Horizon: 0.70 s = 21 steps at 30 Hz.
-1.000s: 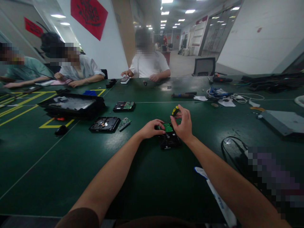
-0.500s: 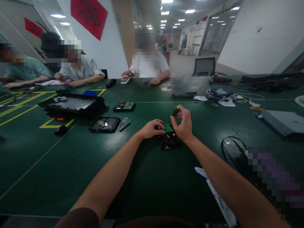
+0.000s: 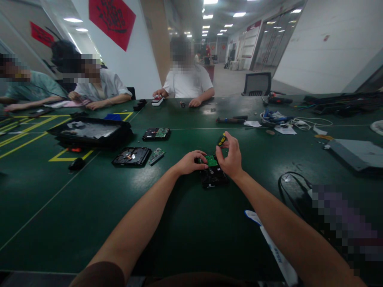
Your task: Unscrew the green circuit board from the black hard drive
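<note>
Head view: The green table (image 3: 179,227) spanned the work area. A black tray (image 3: 124,133) stood at its left, and a grey metal case (image 3: 359,153) lay near its right side. The left hand (image 3: 191,162) was partly closed, with thumb and fingers gripping the left edge of the hard drive (image 3: 214,179). The right hand (image 3: 231,158) was drawn into a pinch beside the far right part of the same drive. The drive rested on the table between both hands, with its green circuit board (image 3: 212,160) facing up. To the left lay an opened drive (image 3: 131,156); just beside it was a loose board (image 3: 157,155). The screwdriver (image 3: 222,140) was held by its yellow-and-dark handle in the right hand's fingers, tilted, its top leaning right. Its tip was hidden; contact with the drive could not be determined.
</note>
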Motion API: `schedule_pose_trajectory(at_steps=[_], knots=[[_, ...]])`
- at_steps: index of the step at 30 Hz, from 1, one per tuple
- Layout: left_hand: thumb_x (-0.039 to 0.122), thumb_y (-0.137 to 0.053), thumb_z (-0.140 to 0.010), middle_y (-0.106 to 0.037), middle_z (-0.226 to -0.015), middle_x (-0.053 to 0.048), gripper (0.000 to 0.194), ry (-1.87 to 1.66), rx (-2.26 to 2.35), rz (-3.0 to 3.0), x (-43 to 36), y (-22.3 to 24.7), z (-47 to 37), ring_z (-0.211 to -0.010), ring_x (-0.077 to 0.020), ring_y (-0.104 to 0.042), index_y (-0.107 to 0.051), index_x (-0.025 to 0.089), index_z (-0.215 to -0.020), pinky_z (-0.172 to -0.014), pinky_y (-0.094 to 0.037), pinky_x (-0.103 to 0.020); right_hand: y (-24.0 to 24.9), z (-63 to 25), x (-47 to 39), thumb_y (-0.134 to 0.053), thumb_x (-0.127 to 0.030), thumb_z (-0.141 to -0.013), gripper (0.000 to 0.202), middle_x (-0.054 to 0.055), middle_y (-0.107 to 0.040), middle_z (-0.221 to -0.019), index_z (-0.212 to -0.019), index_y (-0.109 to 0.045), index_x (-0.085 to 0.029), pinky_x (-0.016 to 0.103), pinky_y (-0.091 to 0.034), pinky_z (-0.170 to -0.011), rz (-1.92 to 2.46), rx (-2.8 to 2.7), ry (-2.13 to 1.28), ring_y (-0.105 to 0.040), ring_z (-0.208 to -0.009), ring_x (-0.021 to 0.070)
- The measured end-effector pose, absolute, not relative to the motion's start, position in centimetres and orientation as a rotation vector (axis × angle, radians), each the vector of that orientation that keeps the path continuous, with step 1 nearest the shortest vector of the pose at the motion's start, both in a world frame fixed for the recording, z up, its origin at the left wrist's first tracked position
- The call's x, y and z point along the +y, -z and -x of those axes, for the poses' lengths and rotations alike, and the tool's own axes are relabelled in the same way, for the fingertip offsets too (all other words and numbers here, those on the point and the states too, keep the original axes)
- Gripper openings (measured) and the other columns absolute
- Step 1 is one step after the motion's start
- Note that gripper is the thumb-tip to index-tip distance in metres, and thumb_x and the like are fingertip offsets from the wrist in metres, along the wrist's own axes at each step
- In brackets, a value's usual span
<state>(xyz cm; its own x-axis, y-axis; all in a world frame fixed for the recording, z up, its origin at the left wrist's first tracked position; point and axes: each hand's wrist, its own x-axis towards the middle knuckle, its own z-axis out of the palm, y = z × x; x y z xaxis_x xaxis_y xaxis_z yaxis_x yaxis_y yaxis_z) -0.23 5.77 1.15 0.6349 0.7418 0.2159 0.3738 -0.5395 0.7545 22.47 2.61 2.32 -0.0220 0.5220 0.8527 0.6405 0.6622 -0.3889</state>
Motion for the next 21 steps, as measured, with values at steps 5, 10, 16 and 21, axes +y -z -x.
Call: schedule_pose_trajectory(at_steps=[5,10,16,21], knots=[[0.036,-0.084,-0.081,-0.063,-0.137,-0.007,0.023,-0.679,0.879,-2.172,5.71,-1.29,0.3,-0.126,-0.0253,-0.062,-0.077,0.024,-0.099,-0.114,-0.044,-0.046,-2.1,-22.44,2.69,-0.061,-0.023,-0.096,0.076,0.013,-0.05,-0.137,-0.162,-0.025,-0.034,0.047,-0.066,-0.084,0.96,-1.649,0.076,-0.068,-0.09,0.0215],[0.037,-0.084,-0.081,-0.063,-0.137,-0.007,0.022,-0.683,0.878,-2.156,5.63,-1.42,0.21,-0.124,-0.025,-0.063,-0.077,0.024,-0.098,-0.113,-0.045,-0.045,-2.11,-22.52,2.69,-0.065,-0.025,-0.094,0.077,0.013,-0.047,-0.139,-0.161,-0.028,-0.035,0.044,-0.066,-0.08,0.969,-1.638,0.081,-0.067,-0.091,0.0207],[0.035,-0.084,-0.081,-0.064,-0.136,-0.007,0.021,-0.701,0.865,-2.164,5.6,-1.43,0.1,-0.126,-0.0249,-0.062,-0.077,0.024,-0.097,-0.114,-0.043,-0.045,-2.04,-22.47,2.67,-0.058,-0.018,-0.096,0.078,0.015,-0.047,-0.143,-0.164,-0.024,-0.033,0.046,-0.065,-0.089,0.952,-1.673,0.078,-0.067,-0.104,0.0248],[0.035,-0.084,-0.081,-0.064,-0.135,-0.008,0.021,-0.713,0.849,-2.168,5.58,-1.42,0.14,-0.127,-0.0252,-0.062,-0.077,0.023,-0.097,-0.115,-0.043,-0.046,-1.79,-22.48,2.92,-0.061,-0.021,-0.096,0.077,0.014,-0.048,-0.143,-0.163,-0.025,-0.034,0.046,-0.065,-0.087,0.946,-1.643,0.08,-0.07,-0.095,0.0218]])
